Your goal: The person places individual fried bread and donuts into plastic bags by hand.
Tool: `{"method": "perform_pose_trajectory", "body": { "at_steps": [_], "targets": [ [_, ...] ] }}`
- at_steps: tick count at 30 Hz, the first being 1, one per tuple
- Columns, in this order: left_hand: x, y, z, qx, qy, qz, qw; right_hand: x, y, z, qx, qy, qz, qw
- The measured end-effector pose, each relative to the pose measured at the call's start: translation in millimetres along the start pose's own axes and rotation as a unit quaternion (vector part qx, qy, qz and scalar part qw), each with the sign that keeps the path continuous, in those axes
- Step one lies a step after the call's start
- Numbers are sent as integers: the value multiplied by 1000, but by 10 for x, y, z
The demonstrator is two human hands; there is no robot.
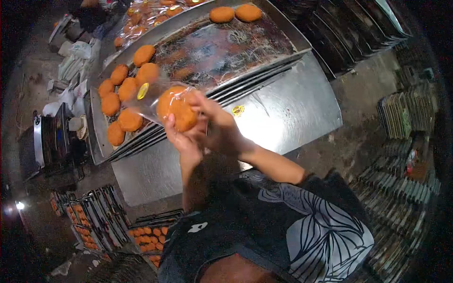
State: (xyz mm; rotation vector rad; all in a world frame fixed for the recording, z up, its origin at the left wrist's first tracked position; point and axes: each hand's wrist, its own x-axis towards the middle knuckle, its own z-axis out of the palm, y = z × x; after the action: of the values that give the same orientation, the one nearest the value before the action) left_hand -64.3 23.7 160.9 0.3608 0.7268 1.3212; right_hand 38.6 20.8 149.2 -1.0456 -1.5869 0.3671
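Observation:
A clear plastic bag (150, 101) with a round orange-brown bun (178, 107) inside is between my two hands, above the near edge of the baking tray (302, 43). My left hand (185, 141) is closed on the bun's near side, thumb on top. My right hand (212, 115), slightly blurred, grips the bag at the bun's right side. A yellow oval label (143, 91) shows on the bag's far left part. Several loose buns (130, 120) lie at the tray's left end, and two more buns (235, 14) lie at its far right corner.
The tray lies on a shiny metal table (302, 101) with a small yellow sticker (238, 111) on it. Bagged buns (141, 21) are piled beyond the tray. Racks of buns (82, 224) stand at lower left, stacked trays (349, 28) at upper right.

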Motion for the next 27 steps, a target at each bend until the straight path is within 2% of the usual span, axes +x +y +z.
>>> {"method": "perform_pose_trajectory", "body": {
  "at_steps": [1,2,3,4,5,6,7,8,9,10,11,12,13,14,15,16,17,18,19,20,21,22,23,24,25,26,27],
  "targets": [
    [43,8,-109,3,-44,-39,998,-60,54,-67,139,-11,85,987],
    [-6,-24,-2,-3,-140,-66,988,22,24,-158,-65,71,17,995],
    [-58,-33,-29,-6,-135,-59,989,57,76,-203,-57,61,23,996],
    [-149,-49,-86,128,-134,-42,982,100,86,-320,35,-62,154,986],
    [-199,-69,-144,259,-130,-26,957,137,84,-431,123,-182,279,935],
    [-93,-34,-191,103,-60,-193,974,133,112,-460,124,-186,277,934],
    [-110,3,-222,100,-59,-187,975,134,154,-462,91,-163,256,948],
    [-167,115,-134,316,-114,-150,930,144,206,-440,59,-139,234,960],
    [-203,187,-92,517,-161,-107,834,267,280,-399,-59,-85,94,990],
    [-150,68,-259,351,-233,-137,896,482,380,-476,-82,-75,-10,994],
    [-116,-85,-358,354,-234,-144,894,817,464,-460,-124,-23,-24,992],
    [-58,-314,-372,469,-254,-93,841,1230,365,-464,-121,16,15,992],
    [1,-609,-381,572,-273,-35,773,1583,426,-354,-38,26,18,999],
    [66,-979,-441,631,-278,66,721,1863,235,-278,-103,111,-74,986],
    [154,-1358,-544,678,-278,171,659,1983,215,-159,-68,70,-142,985],
    [224,-1704,-709,678,-259,238,646,2063,199,-114,-30,26,-210,977],
    [310,-1995,-969,674,-238,304,629,1850,180,-79,-1,32,-265,964],
    [405,-2297,-1372,712,-272,338,552,1507,241,-116,17,-30,-223,974],
    [604,-2749,-1674,726,-199,298,587,1039,294,-254,15,-78,-162,984],
    [530,-2650,-1544,724,-202,294,591,549,428,-376,35,-100,-66,992],
    [822,-2855,-1161,706,-213,221,638,8,624,-513,40,-137,66,988],
    [1025,-2969,-702,684,-222,142,680,-546,803,-598,63,-154,261,951],
    [964,-2803,-753,658,-229,58,715,-786,684,-791,46,-227,432,872],
    [951,-2556,-822,627,-235,-23,742,-1200,744,-864,-23,-208,413,886],
    [794,-2205,-1014,590,-239,-100,765,-1509,788,-903,29,-204,402,892],
    [708,-1666,-1314,551,-240,-177,779,-1618,770,-946,53,-247,400,881],
    [649,-1590,-1193,511,-239,-255,785,-1668,771,-904,61,-265,416,868]
  ]
}}
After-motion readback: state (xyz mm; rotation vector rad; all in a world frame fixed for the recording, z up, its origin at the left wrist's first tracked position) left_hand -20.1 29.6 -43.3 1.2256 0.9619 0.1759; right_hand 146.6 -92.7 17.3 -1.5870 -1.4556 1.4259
